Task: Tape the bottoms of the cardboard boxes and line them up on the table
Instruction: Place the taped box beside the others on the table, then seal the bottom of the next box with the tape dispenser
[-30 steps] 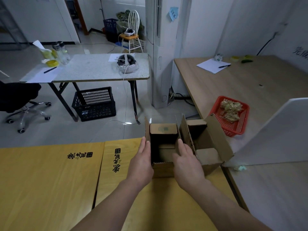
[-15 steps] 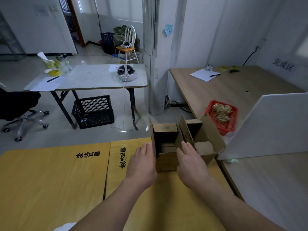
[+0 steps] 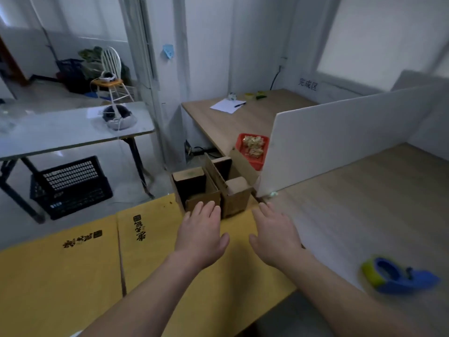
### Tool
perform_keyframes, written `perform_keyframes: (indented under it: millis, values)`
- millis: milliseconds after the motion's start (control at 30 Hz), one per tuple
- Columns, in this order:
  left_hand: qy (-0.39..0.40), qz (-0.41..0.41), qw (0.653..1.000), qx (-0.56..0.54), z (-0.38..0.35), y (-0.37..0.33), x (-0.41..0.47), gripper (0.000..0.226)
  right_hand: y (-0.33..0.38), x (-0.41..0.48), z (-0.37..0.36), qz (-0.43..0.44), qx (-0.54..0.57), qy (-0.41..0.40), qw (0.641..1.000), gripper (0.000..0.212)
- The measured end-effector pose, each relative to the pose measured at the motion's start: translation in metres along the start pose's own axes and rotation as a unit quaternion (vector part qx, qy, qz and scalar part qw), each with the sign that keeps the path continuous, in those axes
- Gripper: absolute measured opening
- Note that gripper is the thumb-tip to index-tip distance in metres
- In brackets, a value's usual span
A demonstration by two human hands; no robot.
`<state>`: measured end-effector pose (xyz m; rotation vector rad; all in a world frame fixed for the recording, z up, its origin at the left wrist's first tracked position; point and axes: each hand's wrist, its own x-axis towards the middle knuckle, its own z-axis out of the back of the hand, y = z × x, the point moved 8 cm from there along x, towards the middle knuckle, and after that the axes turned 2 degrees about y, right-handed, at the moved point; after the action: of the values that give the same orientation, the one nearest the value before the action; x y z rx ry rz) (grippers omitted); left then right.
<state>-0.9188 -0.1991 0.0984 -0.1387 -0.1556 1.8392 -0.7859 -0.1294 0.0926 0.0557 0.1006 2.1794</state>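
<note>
The lining-up step looks to be in hand: two boxes, the left box (image 3: 196, 190) and the right box (image 3: 237, 193), stand side by side with flaps up at the far edge of the yellow counter (image 3: 73, 276). The left hand (image 3: 201, 234) is open with straight fingers at the left box's near wall; the blur hides whether they touch it. The right hand (image 3: 274, 234) is open too, holding nothing, just right of the right box. Next probably comes another box to tape, which means reaching for the dispenser (image 3: 398, 276), well apart to the right. Any further push risks tipping the boxes off to the floor. A white board (image 3: 340, 132) closes the right side, so the row can grow only leftward.
</note>
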Motion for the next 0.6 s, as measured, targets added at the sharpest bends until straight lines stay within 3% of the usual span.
perform_keyframes:
  millis: [233,600]
  values:
    - [-0.008,-0.126,0.992,0.004,-0.005,-0.12,0.004,0.065,-0.104,-0.062,0.025,-0.086,0.008,-0.024,0.996,0.032]
    - [0.028,-0.27,0.962,0.027,-0.051,-0.367,0.002,0.053,-0.317,-0.181,0.032,-0.207,0.021,-0.037,0.977,0.034]
